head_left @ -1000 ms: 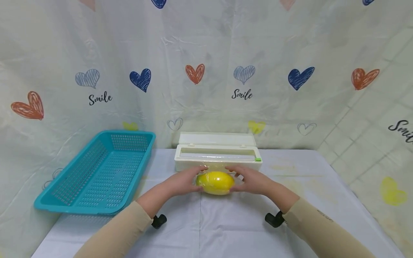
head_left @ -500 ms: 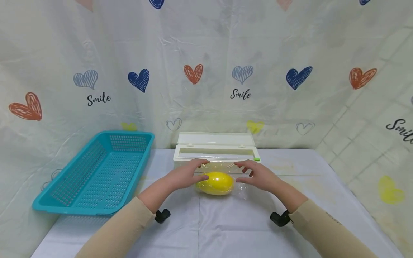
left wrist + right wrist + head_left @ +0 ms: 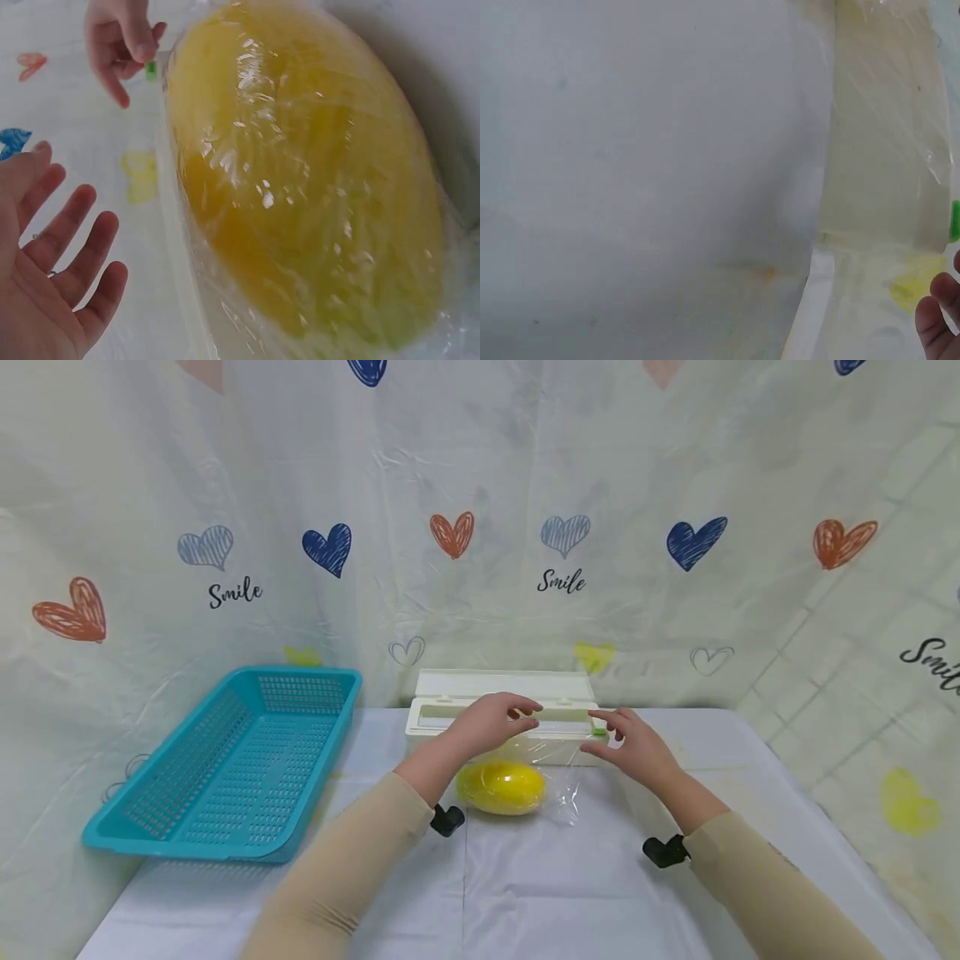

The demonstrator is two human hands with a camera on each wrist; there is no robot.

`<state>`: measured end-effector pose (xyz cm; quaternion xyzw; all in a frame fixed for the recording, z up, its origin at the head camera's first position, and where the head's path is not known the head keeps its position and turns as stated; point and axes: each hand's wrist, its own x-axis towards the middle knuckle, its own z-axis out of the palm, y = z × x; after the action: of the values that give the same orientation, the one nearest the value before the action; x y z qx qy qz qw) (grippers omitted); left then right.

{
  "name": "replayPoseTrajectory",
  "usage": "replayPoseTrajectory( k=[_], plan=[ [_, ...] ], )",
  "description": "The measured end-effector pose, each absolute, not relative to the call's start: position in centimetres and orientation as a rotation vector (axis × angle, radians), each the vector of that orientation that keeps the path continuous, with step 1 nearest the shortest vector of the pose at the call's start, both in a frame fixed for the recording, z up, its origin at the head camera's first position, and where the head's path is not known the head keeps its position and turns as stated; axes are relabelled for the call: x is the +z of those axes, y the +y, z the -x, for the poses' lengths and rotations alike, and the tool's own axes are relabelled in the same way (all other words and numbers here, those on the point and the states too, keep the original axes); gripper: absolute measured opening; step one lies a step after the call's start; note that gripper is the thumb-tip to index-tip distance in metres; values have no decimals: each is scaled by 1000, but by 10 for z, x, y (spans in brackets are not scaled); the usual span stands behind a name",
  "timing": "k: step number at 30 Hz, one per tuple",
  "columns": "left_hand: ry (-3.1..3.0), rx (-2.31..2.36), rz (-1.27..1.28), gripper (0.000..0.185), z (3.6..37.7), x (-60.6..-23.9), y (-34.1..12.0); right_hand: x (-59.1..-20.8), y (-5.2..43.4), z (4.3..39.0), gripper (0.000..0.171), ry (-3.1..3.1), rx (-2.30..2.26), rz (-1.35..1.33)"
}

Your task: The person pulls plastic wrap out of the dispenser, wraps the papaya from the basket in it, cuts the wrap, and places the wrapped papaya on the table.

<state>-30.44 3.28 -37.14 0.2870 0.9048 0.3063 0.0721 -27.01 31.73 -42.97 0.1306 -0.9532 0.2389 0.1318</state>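
Note:
A yellow oval melon (image 3: pixel 501 787) lies on the cloth in clear cling film (image 3: pixel 562 802), which runs back to a white cling film dispenser (image 3: pixel 506 747). The dispenser's lid (image 3: pixel 504 683) is raised, with a roll inside. My left hand (image 3: pixel 491 727) hovers over the dispenser's front edge, fingers spread and holding nothing; in the left wrist view its loose fingers (image 3: pixel 90 247) stand beside the wrapped melon. By the dispenser's right end is my right hand (image 3: pixel 637 750), fingers loosely bent close to the green slider (image 3: pixel 598 727). In the right wrist view only its fingertips (image 3: pixel 931 322) show.
A turquoise perforated basket (image 3: pixel 296 810) stands at the left of the table. Behind everything hangs a white curtain (image 3: pixel 495 460) printed with hearts. A white cloth (image 3: pixel 540 893) covers the table. Black wrist cameras (image 3: pixel 666 852) sit below both wrists.
Both hands have left the melon's sides. The left has moved up and right over the dispenser; the right has moved up and right toward the green slider. The melon stays in place.

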Motion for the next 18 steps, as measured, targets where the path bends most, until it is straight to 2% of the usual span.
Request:
replayPoseTrajectory(
  k=[9, 18],
  plan=[
    [2701, 892, -823, 33, 319, -377, 81, -433, 328, 285, 79, -2926, 625, -301],
    [2689, 823, -819, 30, 323, -380, 112, -437, 331, 290, 78, -2931, 602, -363]
  ],
)
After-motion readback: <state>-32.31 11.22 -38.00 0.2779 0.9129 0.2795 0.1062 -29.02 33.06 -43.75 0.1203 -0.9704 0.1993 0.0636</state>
